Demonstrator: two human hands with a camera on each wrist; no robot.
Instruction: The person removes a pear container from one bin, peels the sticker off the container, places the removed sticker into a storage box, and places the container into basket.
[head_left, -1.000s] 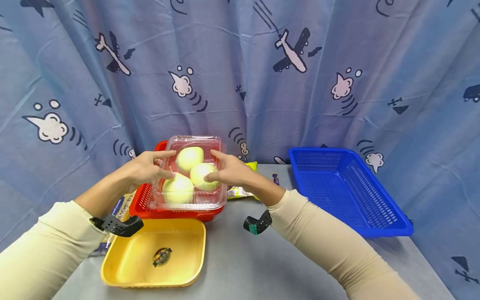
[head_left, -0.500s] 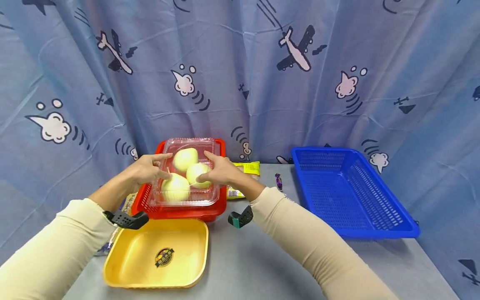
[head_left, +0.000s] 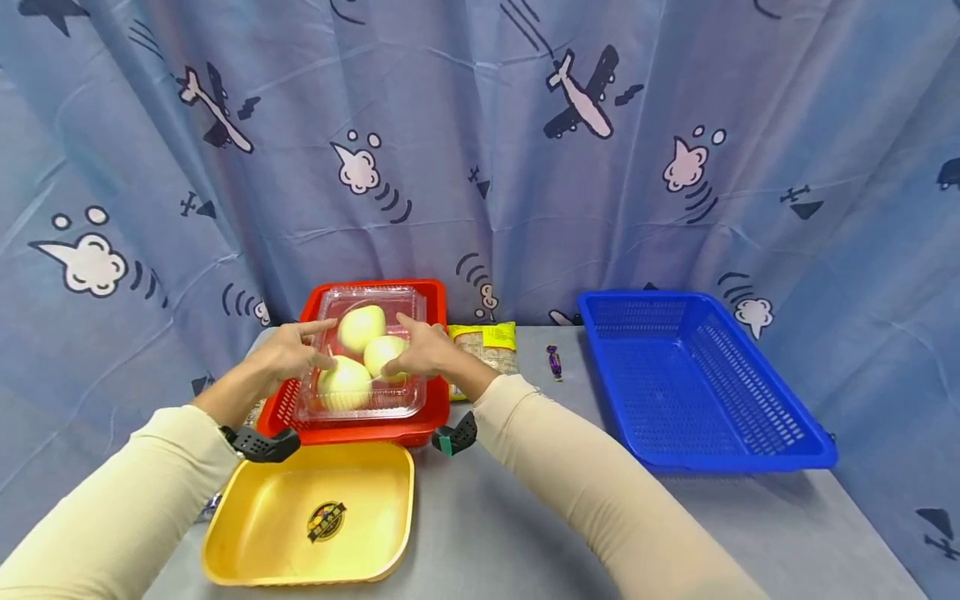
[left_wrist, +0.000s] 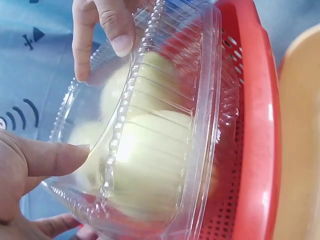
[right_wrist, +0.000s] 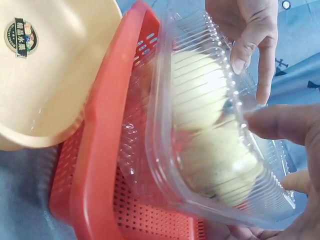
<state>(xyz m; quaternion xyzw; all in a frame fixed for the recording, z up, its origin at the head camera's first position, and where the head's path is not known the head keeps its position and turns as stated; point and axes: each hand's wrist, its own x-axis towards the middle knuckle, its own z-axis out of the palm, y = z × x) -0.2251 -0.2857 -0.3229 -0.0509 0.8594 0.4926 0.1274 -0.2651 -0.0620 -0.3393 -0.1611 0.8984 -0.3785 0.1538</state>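
A clear plastic clamshell box (head_left: pixel 393 402) with three pale yellow-green fruits (head_left: pixel 345 385), which look like pears, is over the red basket (head_left: pixel 433 293). Its lid is closed. My left hand (head_left: pixel 288 357) grips the box's left side, the thumb (left_wrist: pixel 62 157) lying on the lid. On the opposite side my right hand (head_left: pixel 422 348) holds it, with thumb (right_wrist: pixel 277 121) on top and other fingers round the edge. In both wrist views the box is tilted against the basket, its lower part inside the rim. Whether it touches the basket's floor is hidden.
A yellow tray (head_left: pixel 285 483) with a round sticker stands in front of the red basket. Right of the basket lie a yellow-topped packet (head_left: pixel 491 340) and a purple-wrapped sweet (head_left: pixel 554 363). A blue basket (head_left: pixel 637 297) stands at right. Behind hangs a blue curtain (head_left: pixel 525 183).
Both hands have moved the box slightly left and lower into the red basket. More of the basket's back rim and the packet now show. Both hands keep their grip.
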